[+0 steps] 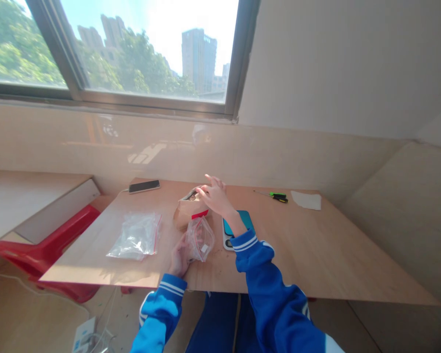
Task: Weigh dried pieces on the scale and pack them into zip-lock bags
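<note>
A clear zip bag (202, 241) is held by my left hand (181, 255) near the table's front edge, its mouth parted and a small white patch on its side. Behind it stands an open brown paper bag (185, 210); what lies inside is too small to make out. A red strip (200, 214) shows at the paper bag's front. Over the right side of its mouth is my right hand (215, 196), fingers apart, with fingertips at the rim and nothing visible in them. A white scale with a teal top (245, 219) sits partly under my right forearm.
Several clear zip bags (135, 238) lie flat on the left of the wooden table (297, 250). A phone (144, 186) with a cable is at the back left. Screwdrivers (278, 197) and white paper (306, 200) lie at the back right. A red stool (47, 245) stands left.
</note>
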The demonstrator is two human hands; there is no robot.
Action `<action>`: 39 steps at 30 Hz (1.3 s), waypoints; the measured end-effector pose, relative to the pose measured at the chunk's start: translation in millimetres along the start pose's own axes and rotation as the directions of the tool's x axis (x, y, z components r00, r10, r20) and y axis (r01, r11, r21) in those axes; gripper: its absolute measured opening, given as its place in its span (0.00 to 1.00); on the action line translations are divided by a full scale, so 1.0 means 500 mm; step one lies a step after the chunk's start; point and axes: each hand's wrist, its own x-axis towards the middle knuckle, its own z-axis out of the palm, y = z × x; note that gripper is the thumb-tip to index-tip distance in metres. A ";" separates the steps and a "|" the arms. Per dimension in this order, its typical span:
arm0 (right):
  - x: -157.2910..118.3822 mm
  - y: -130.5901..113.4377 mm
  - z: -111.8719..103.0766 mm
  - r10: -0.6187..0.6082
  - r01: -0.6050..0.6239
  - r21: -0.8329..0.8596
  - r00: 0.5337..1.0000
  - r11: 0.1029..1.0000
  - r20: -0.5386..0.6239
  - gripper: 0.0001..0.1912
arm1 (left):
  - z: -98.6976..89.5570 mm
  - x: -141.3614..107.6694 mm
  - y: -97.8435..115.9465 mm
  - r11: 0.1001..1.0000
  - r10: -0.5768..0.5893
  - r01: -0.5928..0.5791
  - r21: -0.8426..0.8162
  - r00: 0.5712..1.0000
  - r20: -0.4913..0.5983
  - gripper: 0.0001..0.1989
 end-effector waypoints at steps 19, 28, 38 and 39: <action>0.007 -0.001 -0.016 -0.034 0.035 -0.038 0.999 0.999 0.029 0.30 | 0.001 -0.001 0.004 1.000 -0.022 0.022 0.018 0.999 -0.025 0.29; 0.011 0.019 -0.028 -0.123 0.120 0.050 0.991 0.992 0.057 0.22 | -0.006 0.002 -0.001 0.999 -0.008 0.008 0.047 1.000 -0.006 0.30; 0.016 0.027 -0.090 0.097 -0.095 -0.019 0.990 0.995 0.101 0.16 | -0.004 -0.001 -0.004 0.999 -0.015 0.016 0.034 0.999 -0.032 0.29; 0.017 0.012 -0.103 0.111 -0.111 -0.056 0.994 0.992 -0.005 0.15 | -0.006 0.000 -0.007 0.999 -0.013 0.014 0.035 0.999 -0.038 0.29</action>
